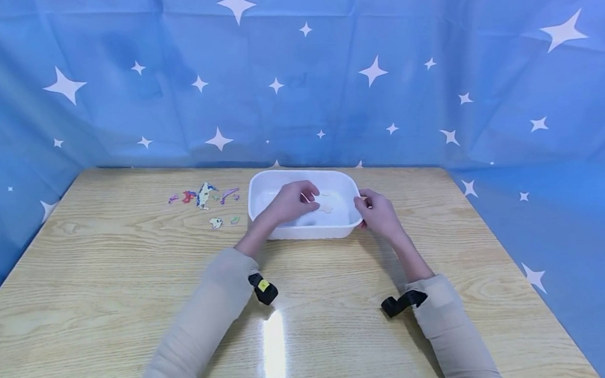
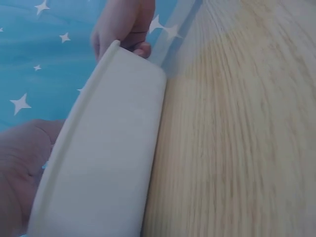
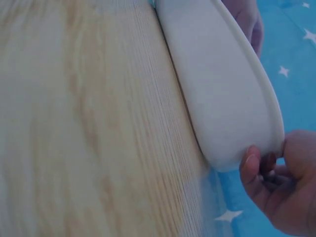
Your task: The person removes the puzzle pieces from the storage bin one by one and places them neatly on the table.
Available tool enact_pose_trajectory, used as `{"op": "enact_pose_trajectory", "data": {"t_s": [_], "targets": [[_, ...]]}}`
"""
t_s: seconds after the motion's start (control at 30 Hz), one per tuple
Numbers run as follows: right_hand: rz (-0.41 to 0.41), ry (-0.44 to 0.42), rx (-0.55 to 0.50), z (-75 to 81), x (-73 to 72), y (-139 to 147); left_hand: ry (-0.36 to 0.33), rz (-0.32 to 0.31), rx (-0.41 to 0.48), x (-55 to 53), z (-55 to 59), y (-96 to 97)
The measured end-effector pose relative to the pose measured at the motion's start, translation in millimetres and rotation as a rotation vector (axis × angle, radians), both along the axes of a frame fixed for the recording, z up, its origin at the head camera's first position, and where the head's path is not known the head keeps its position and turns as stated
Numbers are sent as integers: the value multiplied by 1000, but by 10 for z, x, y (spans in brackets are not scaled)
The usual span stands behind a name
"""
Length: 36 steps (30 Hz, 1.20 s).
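Note:
A white plastic basin [image 1: 305, 232] stands at the back middle of the table. My left hand [image 1: 294, 202] reaches over its near left rim, with bent fingers and a gap between thumb and fingertips where nothing shows. Just beside those fingertips, small pale flat pieces [image 1: 327, 209] lie on the basin floor. At the basin's right end my right hand [image 1: 378, 212] grips the rim, the thumb on top and curled fingers against the outer wall. The right wrist view shows those right fingers [image 3: 253, 163] pressed to the basin's corner. In the left wrist view the basin wall [image 2: 103, 143] hides the left fingertips.
Left of the basin lie several small flat cutouts: a large pale-and-blue one [image 1: 204, 196], a red one [image 1: 188, 196], a purple one [image 1: 228, 195] and a white one [image 1: 216, 223]. A blue star-patterned curtain [image 1: 295, 84] hangs behind the wooden table [image 1: 104, 285].

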State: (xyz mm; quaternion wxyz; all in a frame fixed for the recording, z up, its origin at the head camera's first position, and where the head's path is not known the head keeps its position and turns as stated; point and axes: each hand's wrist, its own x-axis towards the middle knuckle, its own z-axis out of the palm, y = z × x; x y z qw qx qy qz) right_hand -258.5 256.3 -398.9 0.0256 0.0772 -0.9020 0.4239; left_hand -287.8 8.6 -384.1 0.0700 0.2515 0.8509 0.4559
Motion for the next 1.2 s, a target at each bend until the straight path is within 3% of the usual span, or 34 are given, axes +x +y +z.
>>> {"op": "enact_pose_trajectory", "data": {"t_s": [0.4,0.63,1.2], "targets": [[-1,-3,-1,0,-7,0,-57,-52,-97,-159,-118,232],[3,-9,-3,-9,-13,1,-41,-83,-176,-228,-144,301],[-2,5,-23,-27,-28,-3,-56,-63,-272,-138,-122,268]]}}
